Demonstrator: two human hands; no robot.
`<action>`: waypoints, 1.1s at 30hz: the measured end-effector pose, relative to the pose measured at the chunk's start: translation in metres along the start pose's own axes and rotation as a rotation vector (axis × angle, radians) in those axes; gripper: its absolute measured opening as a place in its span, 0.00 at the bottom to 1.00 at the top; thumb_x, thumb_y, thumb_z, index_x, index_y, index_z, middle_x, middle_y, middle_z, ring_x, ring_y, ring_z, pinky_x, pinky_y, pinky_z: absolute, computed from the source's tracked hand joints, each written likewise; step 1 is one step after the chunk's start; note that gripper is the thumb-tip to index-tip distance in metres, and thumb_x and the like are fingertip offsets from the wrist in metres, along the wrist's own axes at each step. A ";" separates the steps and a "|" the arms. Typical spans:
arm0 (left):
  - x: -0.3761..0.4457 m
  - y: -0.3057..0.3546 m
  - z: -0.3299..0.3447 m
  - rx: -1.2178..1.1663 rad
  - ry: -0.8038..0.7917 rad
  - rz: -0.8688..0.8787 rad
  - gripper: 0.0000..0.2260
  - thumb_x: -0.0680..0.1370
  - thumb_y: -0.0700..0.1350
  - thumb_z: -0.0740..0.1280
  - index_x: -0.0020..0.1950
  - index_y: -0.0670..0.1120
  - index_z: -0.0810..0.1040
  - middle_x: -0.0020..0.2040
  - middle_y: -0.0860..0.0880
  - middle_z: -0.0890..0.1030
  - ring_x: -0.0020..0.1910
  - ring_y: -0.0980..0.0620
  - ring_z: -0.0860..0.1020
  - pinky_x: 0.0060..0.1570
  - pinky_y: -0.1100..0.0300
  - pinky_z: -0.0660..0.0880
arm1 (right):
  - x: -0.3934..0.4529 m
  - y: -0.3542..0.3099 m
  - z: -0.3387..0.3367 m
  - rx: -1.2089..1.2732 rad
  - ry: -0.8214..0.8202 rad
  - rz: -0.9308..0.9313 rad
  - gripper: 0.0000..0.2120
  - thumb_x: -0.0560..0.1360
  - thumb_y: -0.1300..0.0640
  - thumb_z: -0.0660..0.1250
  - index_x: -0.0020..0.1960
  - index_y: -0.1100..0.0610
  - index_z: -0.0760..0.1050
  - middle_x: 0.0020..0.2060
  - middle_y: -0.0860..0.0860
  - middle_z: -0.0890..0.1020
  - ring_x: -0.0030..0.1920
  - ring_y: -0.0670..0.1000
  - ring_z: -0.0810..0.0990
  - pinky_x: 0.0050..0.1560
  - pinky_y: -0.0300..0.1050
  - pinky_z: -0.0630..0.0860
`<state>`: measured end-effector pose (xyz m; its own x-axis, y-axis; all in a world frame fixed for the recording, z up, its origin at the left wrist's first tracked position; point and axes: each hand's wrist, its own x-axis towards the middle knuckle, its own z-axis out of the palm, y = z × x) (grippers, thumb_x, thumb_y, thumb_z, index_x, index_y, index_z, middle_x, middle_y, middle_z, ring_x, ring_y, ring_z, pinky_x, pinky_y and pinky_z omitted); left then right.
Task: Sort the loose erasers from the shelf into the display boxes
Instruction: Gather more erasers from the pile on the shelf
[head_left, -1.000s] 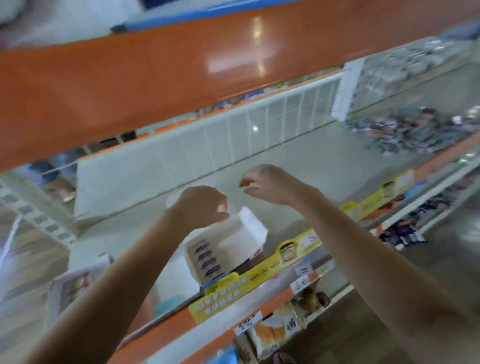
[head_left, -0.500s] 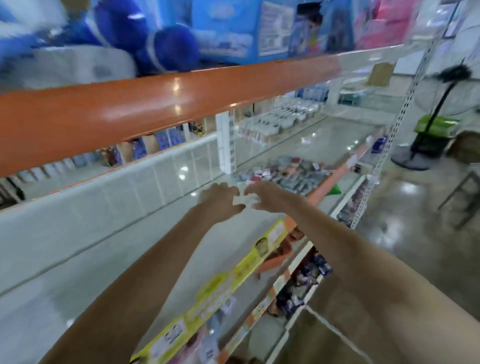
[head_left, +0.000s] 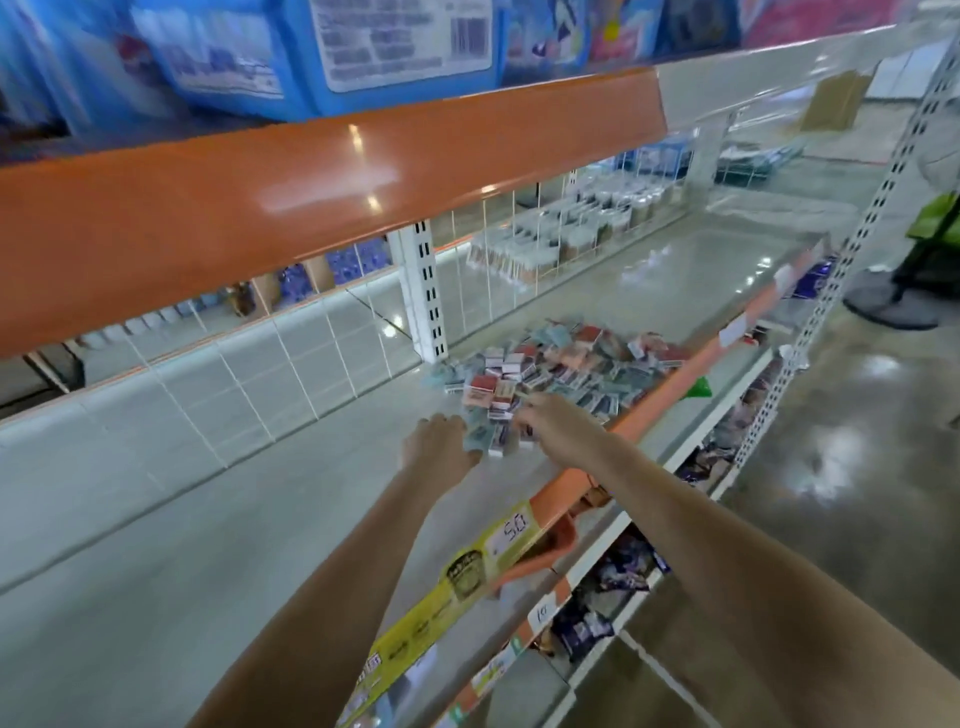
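Two hands of mine reach over the shelf (head_left: 208, 519): my left hand (head_left: 439, 449) curls around a few erasers at the near edge of the pile, and my right hand (head_left: 553, 423) pinches one just beside it. Beyond them the eraser pile (head_left: 561, 369) spreads toward the white upright (head_left: 423, 291).

Two hands, left hand (head_left: 440, 445) and right hand (head_left: 553, 420), one heap of loose erasers (head_left: 561, 369), too many to count, on one shelf (head_left: 260, 519).
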<state>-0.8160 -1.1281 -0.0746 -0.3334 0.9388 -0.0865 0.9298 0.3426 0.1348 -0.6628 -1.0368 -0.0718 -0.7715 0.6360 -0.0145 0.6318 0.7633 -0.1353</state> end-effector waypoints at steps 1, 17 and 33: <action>0.002 0.001 0.002 -0.015 0.010 -0.014 0.20 0.76 0.56 0.64 0.64 0.47 0.72 0.60 0.46 0.74 0.62 0.45 0.71 0.54 0.52 0.72 | 0.001 0.000 0.001 -0.017 0.010 -0.008 0.22 0.71 0.75 0.58 0.59 0.57 0.75 0.56 0.54 0.73 0.51 0.54 0.74 0.48 0.48 0.75; -0.037 -0.031 0.000 -0.815 0.280 -0.162 0.13 0.74 0.40 0.68 0.57 0.50 0.79 0.48 0.55 0.80 0.42 0.56 0.76 0.37 0.62 0.72 | -0.004 -0.025 -0.004 0.164 0.184 -0.129 0.14 0.76 0.58 0.64 0.62 0.54 0.74 0.60 0.48 0.77 0.57 0.49 0.76 0.58 0.43 0.74; -0.226 -0.131 -0.047 -1.249 0.561 -0.533 0.13 0.81 0.44 0.58 0.42 0.46 0.81 0.33 0.54 0.82 0.30 0.59 0.73 0.35 0.67 0.72 | -0.026 -0.214 -0.015 0.732 0.231 -0.553 0.13 0.72 0.64 0.69 0.56 0.57 0.79 0.47 0.46 0.74 0.45 0.47 0.78 0.50 0.36 0.75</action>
<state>-0.8695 -1.3834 -0.0265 -0.8734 0.4844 -0.0514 0.0416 0.1792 0.9829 -0.7762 -1.2149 -0.0279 -0.8641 0.2723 0.4234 -0.0835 0.7519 -0.6540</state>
